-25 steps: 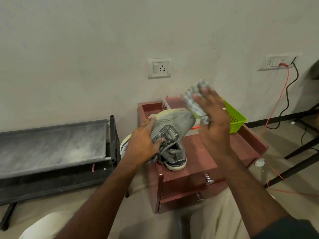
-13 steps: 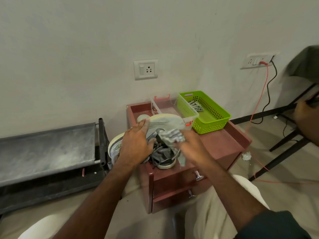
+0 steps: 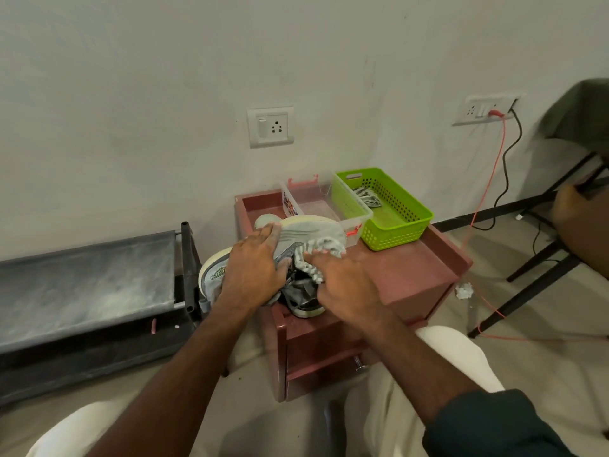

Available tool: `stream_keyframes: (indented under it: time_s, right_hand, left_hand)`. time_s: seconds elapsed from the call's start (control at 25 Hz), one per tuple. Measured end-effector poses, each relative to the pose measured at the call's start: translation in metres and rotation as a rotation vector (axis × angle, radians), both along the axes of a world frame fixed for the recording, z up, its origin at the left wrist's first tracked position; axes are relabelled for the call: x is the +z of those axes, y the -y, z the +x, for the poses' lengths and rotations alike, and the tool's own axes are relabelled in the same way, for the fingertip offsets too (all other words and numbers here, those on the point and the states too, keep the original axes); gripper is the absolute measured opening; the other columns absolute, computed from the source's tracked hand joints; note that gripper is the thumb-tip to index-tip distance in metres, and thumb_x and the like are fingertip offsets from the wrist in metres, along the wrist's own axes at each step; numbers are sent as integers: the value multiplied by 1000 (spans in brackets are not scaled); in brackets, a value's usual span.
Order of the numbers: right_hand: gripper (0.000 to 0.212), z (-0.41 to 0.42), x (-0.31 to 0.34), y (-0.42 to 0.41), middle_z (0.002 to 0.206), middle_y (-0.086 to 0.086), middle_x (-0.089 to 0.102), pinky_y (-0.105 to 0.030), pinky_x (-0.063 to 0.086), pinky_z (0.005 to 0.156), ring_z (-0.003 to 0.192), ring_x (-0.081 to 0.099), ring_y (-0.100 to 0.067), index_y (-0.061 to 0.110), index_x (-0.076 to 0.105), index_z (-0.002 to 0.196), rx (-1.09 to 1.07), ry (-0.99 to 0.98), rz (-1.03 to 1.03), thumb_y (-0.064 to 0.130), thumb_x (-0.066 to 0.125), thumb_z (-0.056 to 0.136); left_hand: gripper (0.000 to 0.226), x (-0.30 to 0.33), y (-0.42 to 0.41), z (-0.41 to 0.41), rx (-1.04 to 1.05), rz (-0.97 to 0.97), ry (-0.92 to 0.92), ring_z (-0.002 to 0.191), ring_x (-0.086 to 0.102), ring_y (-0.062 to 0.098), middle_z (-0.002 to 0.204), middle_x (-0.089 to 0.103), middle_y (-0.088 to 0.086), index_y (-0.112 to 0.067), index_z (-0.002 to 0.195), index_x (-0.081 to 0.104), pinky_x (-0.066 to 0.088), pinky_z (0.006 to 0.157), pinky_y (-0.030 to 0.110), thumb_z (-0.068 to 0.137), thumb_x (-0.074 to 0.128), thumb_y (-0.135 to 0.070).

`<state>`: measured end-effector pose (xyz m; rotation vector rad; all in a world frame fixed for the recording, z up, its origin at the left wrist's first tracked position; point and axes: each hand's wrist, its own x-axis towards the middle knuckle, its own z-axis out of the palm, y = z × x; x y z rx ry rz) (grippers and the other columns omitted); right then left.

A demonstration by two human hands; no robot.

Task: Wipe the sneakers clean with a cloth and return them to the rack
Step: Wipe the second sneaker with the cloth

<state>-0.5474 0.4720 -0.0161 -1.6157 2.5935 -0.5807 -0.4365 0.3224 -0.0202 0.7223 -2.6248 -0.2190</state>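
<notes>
Two containers sit at the back of the small reddish-brown table [image 3: 412, 275], side by side against the wall. The green basket [image 3: 400, 225] on the right holds one crumpled grey-and-white striped cloth [image 3: 367, 196] in its far corner. The clear plastic box [image 3: 329, 206] with orange latches on its left looks empty apart from a label on its left wall, though its clear walls make that hard to judge.

Two grey sneakers are in view at the table's front left corner. The upper sneaker [image 3: 309, 230] is tipped on its side, pale sole edge uppermost, with its heel jutting past the table edge toward the rack. The left hand [image 3: 253, 268] lies over its middle, fingers curled round it in a firm grip. The second sneaker [image 3: 303, 300] sits beneath it on the table, mostly hidden, only its dark opening and white sole rim showing.

The right hand [image 3: 346, 288] is closed on a second striped wiping cloth [image 3: 313, 258], fingers bunching it against the side of the upper sneaker.

The black shoe rack [image 3: 85, 285] stands on the floor just left of the table; its top fabric shelf is dusty.
</notes>
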Motion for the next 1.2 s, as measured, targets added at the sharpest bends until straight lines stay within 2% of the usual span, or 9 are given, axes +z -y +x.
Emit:
stream_keyframes:
  time_s: [0.12, 0.2, 0.36, 0.52, 0.72, 0.84, 1.0, 1.08, 1.2]
  right_hand:
    - [34, -20, 20, -9, 102, 4, 74, -42, 56, 87, 94, 68, -14, 19, 72, 110, -255, 636, -671, -1, 56, 88]
    - [50, -37, 22, -11, 123, 4, 68, -35, 50, 100, 115, 64, -17, 13, 67, 124, -282, 337, -900, -10, 49, 84]
    - [78, -21, -4, 5, 165, -2, 19, -40, 22, 123, 153, 16, -23, 19, 32, 155, -119, -33, -309, -7, 52, 84]
    - [78, 6, -9, 4, 165, -12, 18, -42, 20, 121, 152, 18, -30, 16, 21, 158, -89, -176, 119, -1, 47, 86]
    - [25, -2, 18, -15, 92, -5, 76, -48, 58, 74, 82, 73, -22, 13, 72, 106, -284, 794, -565, 0, 56, 92]
    - [54, -26, 22, -12, 133, -4, 65, -35, 47, 105, 124, 60, -17, 11, 61, 134, -248, 279, -852, -8, 50, 85]
    - [77, 4, 0, 10, 164, -8, 23, -46, 24, 122, 153, 18, -24, 18, 32, 155, -84, -70, -95, 1, 55, 84]
    - [65, 17, -4, 8, 148, -9, 52, -43, 41, 110, 139, 45, -27, 21, 51, 143, -40, -6, 27, 13, 55, 79]
    - [41, 4, 16, -3, 105, 0, 75, -36, 56, 82, 98, 69, -21, 22, 71, 110, -12, 439, -389, 21, 50, 75]
  left_hand:
    - [75, 0, 4, 3, 6, 46, -11, 137, 48, 28, 156, 43, 7, -12, 154, 31, 39, 114, 48, 94, 61, -44]
    - [75, -1, 6, 6, 3, 70, -32, 136, 49, 28, 156, 44, 8, -13, 154, 32, 40, 113, 48, 93, 62, -43]
    - [74, -2, 8, 9, -9, 90, -32, 138, 47, 25, 157, 43, 7, -13, 155, 32, 37, 116, 46, 94, 61, -43]
    - [71, -2, 9, 4, -2, 57, -10, 133, 52, 27, 152, 49, 8, -11, 152, 36, 41, 113, 47, 93, 62, -42]
    - [72, -1, 10, 8, -9, 86, -27, 136, 50, 26, 155, 45, 6, -12, 153, 33, 41, 112, 47, 94, 62, -41]
    - [73, -4, 11, 13, -23, 99, -47, 137, 48, 26, 156, 43, 6, -12, 154, 32, 41, 113, 47, 94, 62, -40]
    - [71, -3, 14, 11, -28, 105, -25, 137, 47, 26, 155, 44, 8, -10, 153, 33, 40, 114, 46, 95, 61, -39]
    - [71, -2, 15, 8, -34, 88, 1, 136, 48, 27, 153, 46, 9, -8, 153, 34, 41, 112, 46, 95, 61, -38]
    - [68, 1, 16, 9, -32, 119, -6, 132, 52, 28, 151, 49, 8, -10, 152, 35, 43, 110, 44, 96, 60, -37]
